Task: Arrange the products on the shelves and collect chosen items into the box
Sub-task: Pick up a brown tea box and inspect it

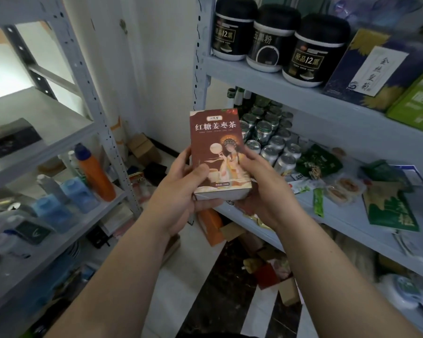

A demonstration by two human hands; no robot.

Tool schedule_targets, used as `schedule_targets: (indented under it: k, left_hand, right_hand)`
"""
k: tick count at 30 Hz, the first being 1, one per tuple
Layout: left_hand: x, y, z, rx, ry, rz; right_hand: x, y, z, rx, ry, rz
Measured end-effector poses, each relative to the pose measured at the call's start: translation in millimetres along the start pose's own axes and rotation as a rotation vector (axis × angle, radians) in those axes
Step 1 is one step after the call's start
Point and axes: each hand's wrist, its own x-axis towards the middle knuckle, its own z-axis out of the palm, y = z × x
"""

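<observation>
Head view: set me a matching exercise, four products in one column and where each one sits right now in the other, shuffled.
Things:
1 tea box
2 black jars
3 silver cans
4 orange bottle

Places:
A on the left rack
B gripped between the left hand and right hand
C on the upper shelf, right side
D on the middle shelf, right side

Pairs: 1-B, 2-C, 3-D, 4-A
</observation>
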Motion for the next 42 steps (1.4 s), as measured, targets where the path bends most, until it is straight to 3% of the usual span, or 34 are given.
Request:
schedule_targets:
  k: [6,12,20,24,27,31,36,42]
  left_hand:
    - [-7,-6,-12,0.029,0.092,0.002]
    - [-13,-17,-25,0.066,-0.026,0.011]
    - [-21,-30,-48,0.119,0.008,0.174]
    - [-26,-32,-59,0.094,0.006,0.174]
    - [-31,-28,-55,-0.052,-0.018,0.149]
    - [-34,-20,-35,-0.073,0.106,0.035]
    - [-32,-23,-24,0.055,0.113,0.038]
    - [-15,-24,14,0.069,0.073,0.041]
  right_hand:
    - [-9,11,6,-0.051,0.033,-0.242]
    - [-9,18,19,-0.148,-0.057,-0.292]
    - [-11,21,31,-0.146,-0.148,-0.353]
    - [-9,23,41,-0.135,-0.162,-0.302]
    - [-9,21,46,-0.231,-0.107,-0.154]
    - [-12,17,46,-0.097,-0.222,0.018]
    - [-12,12,23,0.033,-0.152,-0.053]
    - [-25,-18,-17,-0.026,-0.03,-0.14]
